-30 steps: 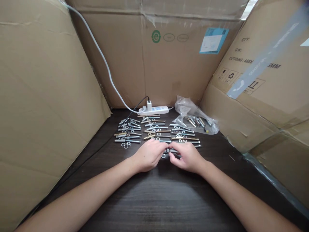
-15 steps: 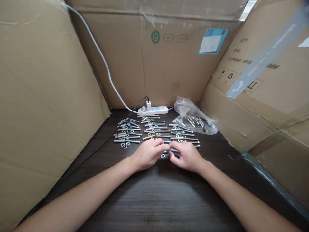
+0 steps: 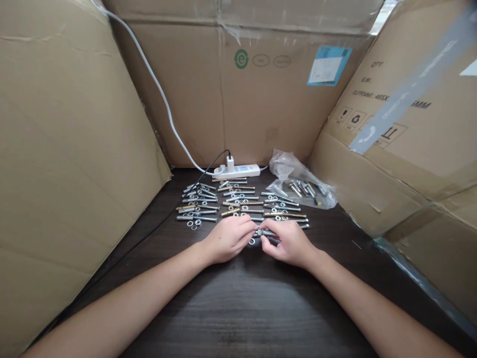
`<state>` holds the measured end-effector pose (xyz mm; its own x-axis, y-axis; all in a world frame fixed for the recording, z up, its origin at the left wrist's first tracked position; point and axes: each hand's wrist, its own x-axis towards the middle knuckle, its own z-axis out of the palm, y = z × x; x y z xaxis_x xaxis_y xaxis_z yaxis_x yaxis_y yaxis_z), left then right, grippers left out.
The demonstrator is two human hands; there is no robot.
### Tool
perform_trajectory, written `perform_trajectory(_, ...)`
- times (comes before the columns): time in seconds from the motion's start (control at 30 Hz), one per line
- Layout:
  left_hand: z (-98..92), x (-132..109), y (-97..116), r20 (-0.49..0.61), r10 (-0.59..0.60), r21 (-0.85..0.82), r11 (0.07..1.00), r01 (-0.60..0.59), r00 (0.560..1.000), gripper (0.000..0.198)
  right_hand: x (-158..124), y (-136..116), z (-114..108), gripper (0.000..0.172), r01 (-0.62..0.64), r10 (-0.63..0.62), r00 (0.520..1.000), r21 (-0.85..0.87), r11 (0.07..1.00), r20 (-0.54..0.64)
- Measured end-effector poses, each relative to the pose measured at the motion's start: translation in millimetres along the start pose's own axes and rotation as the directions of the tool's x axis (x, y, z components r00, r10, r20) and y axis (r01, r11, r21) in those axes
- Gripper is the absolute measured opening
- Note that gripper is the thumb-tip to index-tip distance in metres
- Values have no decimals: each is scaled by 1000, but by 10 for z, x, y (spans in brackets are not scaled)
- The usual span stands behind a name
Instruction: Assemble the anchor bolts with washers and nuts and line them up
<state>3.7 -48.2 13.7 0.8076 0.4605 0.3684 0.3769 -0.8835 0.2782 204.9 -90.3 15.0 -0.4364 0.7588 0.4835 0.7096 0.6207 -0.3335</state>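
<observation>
Between my two hands is a steel anchor bolt (image 3: 260,232), held roughly level, with a nut and washers showing near its left end. My right hand (image 3: 288,241) pinches the bolt from the right and covers part of its shank. My left hand (image 3: 231,238) has its fingers closed at the bolt's left end, and the fingertips partly hide that end. Just below the left fingertips a flat washer (image 3: 252,241) lies on the dark table. Right behind the hands lie rows of bolts, sleeves, nuts and washers (image 3: 245,203).
More bolt parts (image 3: 199,218) are laid out at the left. A clear plastic bag (image 3: 286,166) with several bolts stands at the back right. Behind are a white power strip (image 3: 242,171) and a black cable (image 3: 160,222). Cardboard walls (image 3: 186,89) enclose the table (image 3: 238,308).
My left fingertips have shifted slightly left off the nut, so the nut and washers show more clearly. My right hand has hardly moved.
</observation>
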Motion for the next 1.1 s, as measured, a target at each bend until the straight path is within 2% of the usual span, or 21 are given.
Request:
perform_trajectory(0.1,12,-6,-2,-40,-8,-12,1000,8,999,21,-1,11,0,14,9,-9,1000,-5,1000,-3)
perform_trajectory(0.27,51,-41,-28,-139,97,23,995,-94,986,25,3,17,-15,8,9,-9,1000,20,1000,1)
perform_trajectory(0.37,64,-49,-36,-177,111,62,993,-101,978,26,7,16,-17,7,0,0,1000,21,1000,-7)
perform_trajectory(0.83,18,-24,4,-108,-5,-40,999,0,994,23,-12,23,8,12,-3,3,1000,7,1000,-23)
perform_trajectory(1.1,-32,6,47,-25,-21,2,1000,21,999,23,-10,7,13,13,0,0,1000,3,1000,-14)
